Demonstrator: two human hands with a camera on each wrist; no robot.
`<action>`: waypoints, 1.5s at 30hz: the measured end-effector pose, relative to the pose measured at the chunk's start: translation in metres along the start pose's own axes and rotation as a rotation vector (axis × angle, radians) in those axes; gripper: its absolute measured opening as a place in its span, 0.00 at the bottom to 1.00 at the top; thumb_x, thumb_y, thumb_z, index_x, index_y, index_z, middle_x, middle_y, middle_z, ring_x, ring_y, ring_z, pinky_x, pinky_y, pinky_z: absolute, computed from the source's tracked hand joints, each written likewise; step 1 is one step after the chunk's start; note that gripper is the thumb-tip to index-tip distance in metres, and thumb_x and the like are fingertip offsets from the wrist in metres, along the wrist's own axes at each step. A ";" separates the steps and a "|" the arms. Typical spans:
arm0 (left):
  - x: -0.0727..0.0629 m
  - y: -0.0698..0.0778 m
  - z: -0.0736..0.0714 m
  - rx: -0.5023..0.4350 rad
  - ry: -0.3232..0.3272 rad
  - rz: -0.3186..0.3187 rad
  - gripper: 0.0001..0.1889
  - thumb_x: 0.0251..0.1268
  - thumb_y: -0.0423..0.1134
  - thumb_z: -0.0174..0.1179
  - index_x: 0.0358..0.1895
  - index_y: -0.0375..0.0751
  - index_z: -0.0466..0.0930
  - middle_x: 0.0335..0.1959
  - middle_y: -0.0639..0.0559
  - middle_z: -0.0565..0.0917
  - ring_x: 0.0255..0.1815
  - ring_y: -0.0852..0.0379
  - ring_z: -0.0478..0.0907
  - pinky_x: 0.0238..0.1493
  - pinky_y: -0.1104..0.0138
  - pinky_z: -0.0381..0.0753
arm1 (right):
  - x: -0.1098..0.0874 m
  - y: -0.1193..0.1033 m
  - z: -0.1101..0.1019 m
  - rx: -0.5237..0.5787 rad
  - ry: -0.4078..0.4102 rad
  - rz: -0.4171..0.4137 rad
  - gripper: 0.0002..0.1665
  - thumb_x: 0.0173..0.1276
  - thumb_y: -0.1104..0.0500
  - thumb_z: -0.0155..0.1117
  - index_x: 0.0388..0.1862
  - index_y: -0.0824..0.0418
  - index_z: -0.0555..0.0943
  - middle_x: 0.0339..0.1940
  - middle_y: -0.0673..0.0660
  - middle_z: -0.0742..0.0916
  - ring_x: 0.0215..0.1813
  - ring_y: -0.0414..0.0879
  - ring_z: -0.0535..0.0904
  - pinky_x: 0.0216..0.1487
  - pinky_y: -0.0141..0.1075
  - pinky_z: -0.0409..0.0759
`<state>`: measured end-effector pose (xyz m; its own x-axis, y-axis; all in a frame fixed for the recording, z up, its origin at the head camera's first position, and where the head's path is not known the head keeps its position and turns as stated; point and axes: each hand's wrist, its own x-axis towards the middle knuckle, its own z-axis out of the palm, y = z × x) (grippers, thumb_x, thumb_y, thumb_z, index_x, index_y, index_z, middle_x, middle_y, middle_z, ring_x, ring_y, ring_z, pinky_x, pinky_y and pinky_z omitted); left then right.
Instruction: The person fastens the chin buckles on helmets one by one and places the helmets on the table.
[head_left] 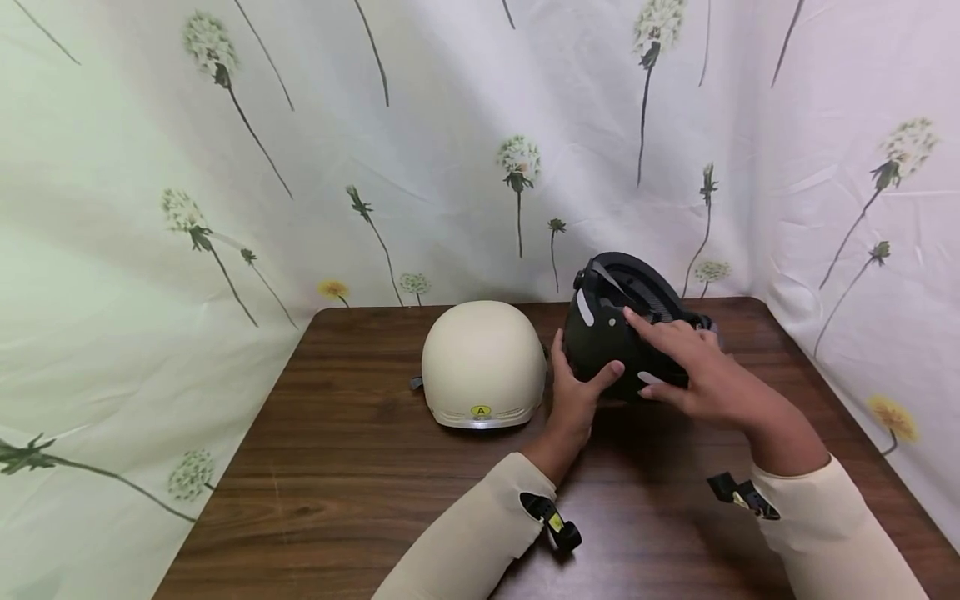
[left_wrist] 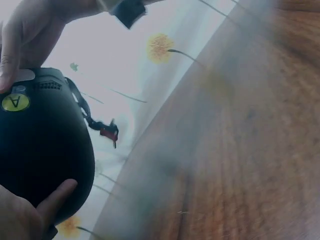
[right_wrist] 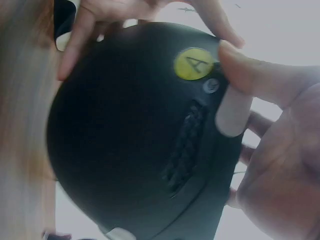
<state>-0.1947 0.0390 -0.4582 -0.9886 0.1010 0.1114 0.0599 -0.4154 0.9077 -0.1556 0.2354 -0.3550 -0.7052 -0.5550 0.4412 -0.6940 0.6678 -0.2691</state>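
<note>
A black helmet (head_left: 633, 354) is held tilted at the back right of the table, its padded opening turned up. My left hand (head_left: 573, 404) grips the shell from the lower left, thumb on the near side. My right hand (head_left: 697, 367) pinches the rim, with the thumb outside; in the right wrist view some fingers pass behind the edge. There the helmet (right_wrist: 130, 120) shows a yellow "A" sticker (right_wrist: 193, 64) near the right thumb. A strap with a red-marked buckle (left_wrist: 109, 132) dangles in the left wrist view. A cream helmet (head_left: 483, 362) sits dome up, just left of my left hand.
The brown wooden table (head_left: 337, 467) carries both helmets. A white cloth (head_left: 450, 208) printed with dandelions hangs behind it and along the sides. Black straps (head_left: 555, 521) are at both sleeve cuffs.
</note>
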 end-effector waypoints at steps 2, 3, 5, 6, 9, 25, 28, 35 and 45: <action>0.002 0.000 0.000 -0.013 -0.003 0.013 0.62 0.64 0.46 0.81 0.91 0.52 0.42 0.89 0.48 0.56 0.85 0.49 0.60 0.86 0.50 0.61 | 0.001 0.000 0.000 -0.024 0.020 -0.017 0.68 0.57 0.65 0.88 0.91 0.50 0.59 0.67 0.62 0.87 0.66 0.57 0.82 0.64 0.49 0.73; 0.002 -0.001 0.000 -0.017 -0.012 0.013 0.62 0.64 0.46 0.80 0.91 0.51 0.41 0.89 0.49 0.56 0.85 0.49 0.60 0.85 0.50 0.65 | 0.001 0.000 0.000 -0.027 0.023 -0.024 0.68 0.57 0.66 0.88 0.91 0.52 0.60 0.65 0.61 0.89 0.64 0.55 0.83 0.63 0.43 0.75; 0.002 -0.002 -0.001 -0.034 -0.027 0.003 0.62 0.65 0.46 0.79 0.91 0.50 0.40 0.88 0.47 0.57 0.83 0.48 0.62 0.80 0.52 0.73 | 0.001 0.001 0.001 -0.031 0.017 -0.027 0.67 0.57 0.66 0.87 0.91 0.53 0.60 0.64 0.62 0.89 0.62 0.53 0.85 0.61 0.40 0.79; 0.002 -0.002 -0.001 -0.048 -0.037 -0.010 0.62 0.65 0.46 0.79 0.91 0.51 0.40 0.87 0.47 0.57 0.82 0.47 0.64 0.74 0.51 0.80 | 0.000 0.001 0.001 -0.025 0.007 -0.020 0.66 0.58 0.66 0.87 0.91 0.53 0.60 0.64 0.62 0.89 0.62 0.53 0.86 0.61 0.40 0.80; -0.001 -0.004 -0.002 -0.094 -0.059 -0.050 0.61 0.66 0.47 0.78 0.91 0.53 0.39 0.85 0.44 0.60 0.76 0.44 0.71 0.51 0.48 0.92 | -0.001 0.001 0.003 0.004 -0.035 0.015 0.66 0.60 0.66 0.86 0.91 0.52 0.59 0.64 0.63 0.89 0.62 0.54 0.87 0.59 0.51 0.85; -0.005 -0.025 -0.006 -0.105 -0.074 -0.124 0.58 0.69 0.47 0.76 0.90 0.58 0.41 0.78 0.41 0.66 0.64 0.43 0.82 0.40 0.41 0.92 | -0.011 0.011 0.016 0.072 -0.086 0.089 0.63 0.63 0.63 0.85 0.91 0.50 0.60 0.58 0.57 0.89 0.54 0.46 0.83 0.56 0.52 0.84; -0.005 -0.027 -0.007 -0.113 -0.071 -0.123 0.58 0.69 0.47 0.75 0.90 0.59 0.41 0.79 0.41 0.66 0.64 0.43 0.82 0.38 0.44 0.92 | -0.012 0.013 0.018 0.077 -0.078 0.082 0.63 0.63 0.62 0.86 0.91 0.49 0.61 0.52 0.52 0.88 0.52 0.44 0.81 0.55 0.51 0.84; -0.003 -0.028 -0.011 -0.049 -0.028 -0.106 0.59 0.69 0.49 0.75 0.92 0.57 0.38 0.86 0.41 0.60 0.72 0.42 0.77 0.48 0.42 0.92 | -0.012 0.021 0.024 0.139 -0.053 0.090 0.64 0.63 0.62 0.86 0.91 0.53 0.59 0.61 0.57 0.91 0.59 0.50 0.89 0.59 0.52 0.86; -0.001 -0.017 -0.021 0.281 -0.020 0.090 0.57 0.65 0.61 0.73 0.91 0.64 0.46 0.92 0.49 0.49 0.91 0.46 0.48 0.88 0.41 0.51 | -0.017 0.026 0.025 0.145 0.038 0.073 0.59 0.58 0.63 0.89 0.85 0.62 0.68 0.63 0.59 0.90 0.65 0.51 0.84 0.67 0.16 0.66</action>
<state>-0.1976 0.0265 -0.4824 -0.9749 0.0942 0.2018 0.1855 -0.1575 0.9699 -0.1657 0.2493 -0.3911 -0.7506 -0.4862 0.4474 -0.6564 0.6260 -0.4210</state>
